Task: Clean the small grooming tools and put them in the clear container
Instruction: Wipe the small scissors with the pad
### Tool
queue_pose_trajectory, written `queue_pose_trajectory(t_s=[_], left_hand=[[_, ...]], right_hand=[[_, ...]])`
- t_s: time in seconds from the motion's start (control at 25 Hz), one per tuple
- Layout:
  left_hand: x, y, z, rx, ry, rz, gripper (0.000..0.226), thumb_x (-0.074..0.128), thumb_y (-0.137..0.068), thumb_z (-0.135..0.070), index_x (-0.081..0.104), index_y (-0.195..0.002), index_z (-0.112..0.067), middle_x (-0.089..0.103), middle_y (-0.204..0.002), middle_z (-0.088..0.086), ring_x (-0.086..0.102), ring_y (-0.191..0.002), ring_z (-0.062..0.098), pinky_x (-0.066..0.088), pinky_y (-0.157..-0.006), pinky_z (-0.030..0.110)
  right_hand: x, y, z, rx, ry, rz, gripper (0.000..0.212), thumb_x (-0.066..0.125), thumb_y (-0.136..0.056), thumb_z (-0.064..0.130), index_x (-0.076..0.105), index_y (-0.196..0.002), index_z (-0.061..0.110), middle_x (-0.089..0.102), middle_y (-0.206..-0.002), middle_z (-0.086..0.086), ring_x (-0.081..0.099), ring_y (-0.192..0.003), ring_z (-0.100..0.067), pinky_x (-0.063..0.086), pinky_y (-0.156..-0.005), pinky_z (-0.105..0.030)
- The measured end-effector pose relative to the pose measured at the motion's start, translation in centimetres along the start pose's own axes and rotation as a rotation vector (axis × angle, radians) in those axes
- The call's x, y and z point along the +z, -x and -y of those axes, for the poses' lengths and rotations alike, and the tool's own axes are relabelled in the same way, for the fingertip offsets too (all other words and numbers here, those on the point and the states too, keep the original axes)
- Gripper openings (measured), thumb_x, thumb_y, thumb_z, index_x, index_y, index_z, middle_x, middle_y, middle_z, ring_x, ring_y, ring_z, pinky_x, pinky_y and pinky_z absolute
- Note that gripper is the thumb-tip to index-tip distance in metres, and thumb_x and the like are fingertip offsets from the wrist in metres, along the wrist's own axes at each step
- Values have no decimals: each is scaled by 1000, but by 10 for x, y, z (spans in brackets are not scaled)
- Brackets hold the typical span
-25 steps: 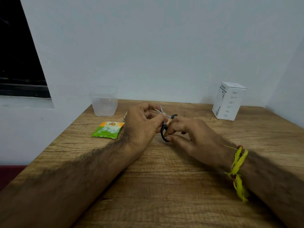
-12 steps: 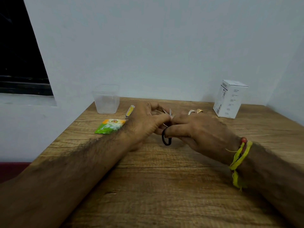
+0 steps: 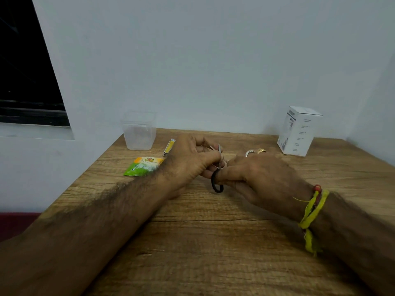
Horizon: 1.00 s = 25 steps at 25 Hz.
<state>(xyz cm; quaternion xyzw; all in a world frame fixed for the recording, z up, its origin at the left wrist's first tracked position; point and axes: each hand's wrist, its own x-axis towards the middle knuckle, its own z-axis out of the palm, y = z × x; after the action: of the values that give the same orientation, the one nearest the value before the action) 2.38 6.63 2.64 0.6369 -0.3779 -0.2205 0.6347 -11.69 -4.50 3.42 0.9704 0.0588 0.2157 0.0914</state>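
both hands [image 3: 192, 161] [image 3: 254, 176] pinch the small scissors [image 3: 217, 178] well in front of the clear container [image 3: 139, 131], and those open blades could nick a fingertip if the grip slips.

left hand [image 3: 190, 161] + right hand [image 3: 256, 178] grip scissors [image 3: 217, 178] | clear container [image 3: 139, 131] behind

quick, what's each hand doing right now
Left hand: pinching the blades of the small scissors.
Right hand: grip closed on the scissors' black handle.
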Motion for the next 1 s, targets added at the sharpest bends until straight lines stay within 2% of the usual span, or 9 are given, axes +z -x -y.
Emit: queue_pose_trajectory(t_s=[0.08, 0.16, 0.24, 0.36, 0.52, 0.68, 0.76, 0.88, 1.0], left_hand=[[-1, 0, 2, 18, 24, -52, 17, 68, -82, 10, 68, -97, 1, 74, -74, 16, 69, -56, 18, 57, -51, 28], [-2, -1, 2, 44, 43, -94, 17, 69, -83, 8, 67, -98, 0, 75, -76, 16, 71, -58, 21, 58, -54, 30], [-3, -2, 1, 60, 64, -134, 15, 70, -84, 6, 65, -98, 0, 75, -75, 15, 72, -58, 20, 57, -53, 28], [-1, 0, 2, 88, 70, -191, 16, 72, -84, 5, 64, -98, 0, 75, -74, 14, 73, -59, 20, 57, -52, 27], [4, 3, 2, 172, 61, -230, 16, 72, -87, 2, 62, -98, -1, 72, -74, 17, 74, -62, 20, 59, -54, 28], [9, 7, 1, 263, 4, -275, 16, 70, -88, 1, 60, -98, -5, 72, -74, 11, 75, -63, 18, 59, -55, 26], [11, 8, 1, 319, -68, -302, 16, 72, -88, -3, 61, -98, -9, 72, -74, 5, 74, -63, 16, 60, -55, 27], [14, 9, 0, 365, -135, -330, 17, 74, -87, -8, 63, -98, -15, 74, -74, 0, 74, -66, 13, 63, -61, 35], [18, 10, -1, 425, -149, -322, 18, 76, -85, -6, 63, -97, -11, 74, -72, -3, 73, -68, 8, 61, -63, 26]], right_hand=[[3, 2, 4, 106, -82, 90, 16, 55, -97, 29, 70, -100, 34, 70, -91, 14, 62, -79, -13, 41, -60, -29], [5, 3, 5, 248, -221, 58, 16, 56, -97, 30, 71, -102, 30, 70, -84, 11, 60, -74, -11, 48, -63, -36], [6, 2, 6, 412, -438, -13, 13, 61, -95, 26, 74, -95, 25, 68, -71, 5, 59, -64, -13, 50, -59, -38], [8, -3, 13, 577, -648, -50, 13, 66, -93, 23, 75, -85, 20, 68, -64, -4, 58, -55, -19, 49, -53, -34], [6, -5, 21, 810, -949, -145, 20, 70, -92, 23, 76, -78, 10, 58, -55, -4, 45, -47, -9, 36, -43, -20], [5, -10, 24, 1042, -1224, -224, 20, 69, -91, 17, 74, -81, 1, 51, -52, -1, 40, -44, -10, 32, -43, -24], [3, -12, 26, 1116, -1326, -231, 15, 69, -91, 15, 73, -82, 4, 50, -50, 1, 39, -43, -10, 32, -45, -26], [-1, -16, 26, 1196, -1443, -216, 14, 68, -91, 14, 67, -78, 11, 47, -48, 5, 36, -40, -9, 31, -44, -24], [-3, -18, 24, 1294, -1610, -229, 11, 65, -91, 13, 62, -81, 15, 42, -46, 8, 32, -38, -6, 29, -40, -20]])
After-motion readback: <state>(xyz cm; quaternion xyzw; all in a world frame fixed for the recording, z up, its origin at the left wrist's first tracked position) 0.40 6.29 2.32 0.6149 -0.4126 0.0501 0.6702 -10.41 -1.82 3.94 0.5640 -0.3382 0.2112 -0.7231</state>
